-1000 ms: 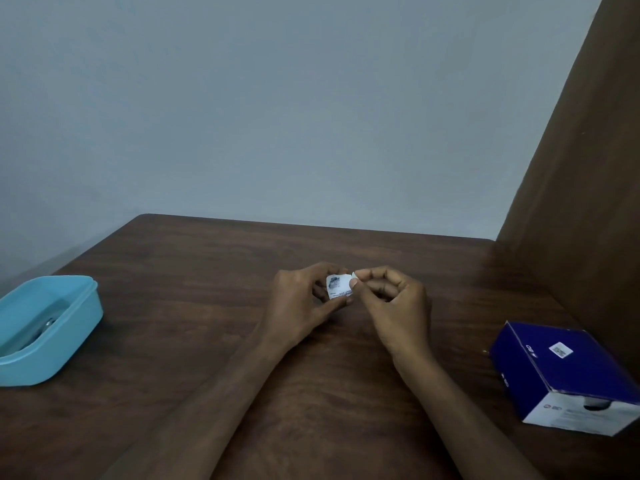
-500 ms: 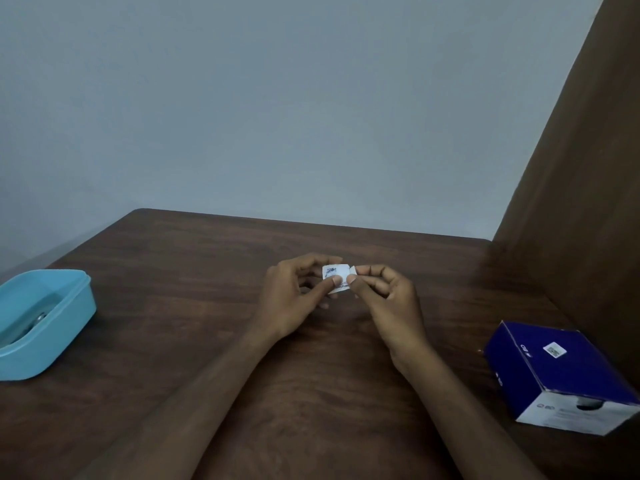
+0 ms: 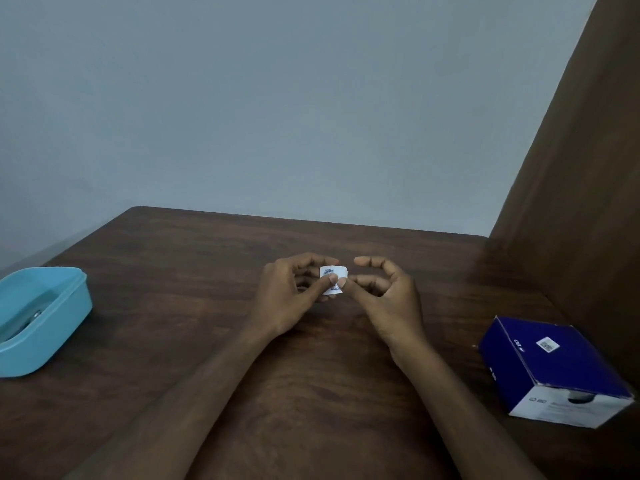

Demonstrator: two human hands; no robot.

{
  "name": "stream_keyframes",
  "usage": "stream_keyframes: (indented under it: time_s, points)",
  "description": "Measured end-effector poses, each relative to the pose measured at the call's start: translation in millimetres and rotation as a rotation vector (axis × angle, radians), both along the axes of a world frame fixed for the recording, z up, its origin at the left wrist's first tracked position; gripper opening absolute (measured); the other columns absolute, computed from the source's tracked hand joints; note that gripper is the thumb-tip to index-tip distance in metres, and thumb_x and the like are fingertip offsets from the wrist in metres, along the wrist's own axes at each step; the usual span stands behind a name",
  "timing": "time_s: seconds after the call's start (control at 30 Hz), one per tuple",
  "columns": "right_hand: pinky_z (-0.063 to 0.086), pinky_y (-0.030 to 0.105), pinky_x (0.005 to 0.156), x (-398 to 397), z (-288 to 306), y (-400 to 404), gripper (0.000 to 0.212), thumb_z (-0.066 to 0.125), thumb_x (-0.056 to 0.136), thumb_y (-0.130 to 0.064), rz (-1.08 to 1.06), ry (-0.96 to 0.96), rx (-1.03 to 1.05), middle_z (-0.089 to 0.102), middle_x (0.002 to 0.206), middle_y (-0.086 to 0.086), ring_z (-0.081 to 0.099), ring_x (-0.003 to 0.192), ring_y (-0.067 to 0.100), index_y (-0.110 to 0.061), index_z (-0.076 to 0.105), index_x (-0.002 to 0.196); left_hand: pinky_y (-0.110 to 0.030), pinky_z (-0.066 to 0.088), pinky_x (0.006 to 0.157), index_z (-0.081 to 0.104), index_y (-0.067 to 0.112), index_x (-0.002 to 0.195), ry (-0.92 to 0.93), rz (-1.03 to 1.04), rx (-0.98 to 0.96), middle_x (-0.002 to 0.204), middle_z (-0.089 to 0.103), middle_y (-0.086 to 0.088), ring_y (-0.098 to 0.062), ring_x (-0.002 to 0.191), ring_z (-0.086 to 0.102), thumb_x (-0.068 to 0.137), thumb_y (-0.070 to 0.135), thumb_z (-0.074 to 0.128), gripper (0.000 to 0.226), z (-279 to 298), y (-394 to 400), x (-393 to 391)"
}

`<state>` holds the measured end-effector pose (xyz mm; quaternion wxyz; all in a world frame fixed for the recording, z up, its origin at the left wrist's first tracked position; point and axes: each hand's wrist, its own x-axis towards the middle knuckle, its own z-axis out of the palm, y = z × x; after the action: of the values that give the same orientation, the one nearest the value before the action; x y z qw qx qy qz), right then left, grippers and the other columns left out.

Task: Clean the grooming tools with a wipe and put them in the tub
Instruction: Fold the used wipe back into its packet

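A: Where do you stand with the job?

B: Early, by my reading. Your left hand (image 3: 294,294) pinches a small white sachet (image 3: 333,280) between thumb and fingers, held up over the middle of the table (image 3: 194,271). It looks like the wipe's packet, with its print too small to read. Your right hand (image 3: 388,289) is just beside it, thumb tip touching or nearly touching the packet's right edge, fingers loosely curled and holding nothing that I can see.

A: So the wipe isn't out yet?

B: I see no bare wipe. I'd judge you are at the opening step: tearing or peeling the sachet. Wiping comes after that.

A: And the tools?

B: The tub (image 3: 41,317) sits at the left edge of the frame, pale blue, lid off. Something dark and shiny lies inside it, perhaps a tool, but it's too dim to say what, or whether it has been cleaned. No tool lies on the table in view, so you may have to lift one out of the tub or fetch it from out of frame.

A: What else is around you?

B: A dark blue box (image 3: 554,368) with a white end at the lower right, well apart from your hands. The table is dark wood grain, pushed into a corner: a plain grey-blue wall (image 3: 277,116) behind, a brown wooden panel (image 3: 581,202) rising along the right. The light is low.
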<state>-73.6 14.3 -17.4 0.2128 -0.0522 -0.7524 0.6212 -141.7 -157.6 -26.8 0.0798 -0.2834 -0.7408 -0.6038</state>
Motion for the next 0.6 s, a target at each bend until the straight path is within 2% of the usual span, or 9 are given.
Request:
stream_keyframes:
  time_s: [0.1,0.2,0.33,0.43,0.5,0.6]
  points:
    - [0.056,0.038,0.084,-1.7,-1.5,-0.5,0.033,0.088,0.086,-0.035,-0.030,-0.005,0.080,0.081,0.084,-0.012,0.076,0.086,0.019,-0.030,0.068,0.112,-0.039,0.068,0.074,0.079,0.013,0.119,-0.025,-0.020,0.007,0.097,0.083,-0.001,-0.020,0.084,0.081,0.095,0.013,0.081,0.024,0.0,0.0,0.7]
    - [0.055,0.040,0.088,-4.8,-3.4,0.1,0.027,0.081,0.094,-0.020,0.019,-0.023,0.015,0.082,0.087,-0.008,0.076,0.089,0.022,-0.028,0.068,0.116,-0.040,0.068,0.077,0.079,0.011,0.119,-0.067,-0.035,0.046,0.097,0.083,-0.004,-0.022,0.085,0.082,0.100,0.014,0.075,0.020,0.0,0.3,1.2]
    - [0.053,0.031,0.082,-5.8,-2.0,2.1,0.027,0.077,0.096,-0.012,0.109,-0.045,-0.085,0.083,0.091,0.001,0.071,0.077,0.011,-0.023,0.069,0.119,-0.037,0.068,0.077,0.080,0.012,0.119,-0.077,-0.039,0.060,0.099,0.083,-0.004,-0.024,0.084,0.082,0.103,0.016,0.070,0.019,0.1,0.5,2.3]
    - [0.060,0.042,0.093,-4.6,-4.7,3.4,0.027,0.084,0.090,-0.016,0.069,-0.037,-0.096,0.083,0.092,-0.001,0.077,0.089,0.013,-0.019,0.071,0.113,-0.037,0.068,0.078,0.081,0.012,0.117,-0.070,-0.029,0.071,0.098,0.083,-0.003,-0.022,0.085,0.082,0.102,0.016,0.071,0.017,0.6,1.7,2.9]
    - [0.060,0.049,0.100,-3.8,-4.9,2.1,0.028,0.089,0.086,-0.019,0.035,-0.037,-0.113,0.083,0.093,-0.002,0.079,0.095,0.016,-0.018,0.073,0.109,-0.038,0.068,0.079,0.081,0.012,0.116,-0.078,-0.026,0.075,0.099,0.083,-0.002,-0.021,0.089,0.081,0.102,0.015,0.072,0.017,0.5,1.1,1.8]
    - [0.061,0.046,0.097,-4.1,-4.9,1.0,0.028,0.092,0.082,-0.021,-0.020,-0.029,-0.100,0.083,0.091,-0.004,0.080,0.093,0.013,-0.020,0.076,0.104,-0.041,0.068,0.081,0.080,0.012,0.117,-0.090,-0.033,0.070,0.100,0.083,-0.003,-0.023,0.090,0.082,0.101,0.015,0.073,0.018,0.3,0.8,1.6]
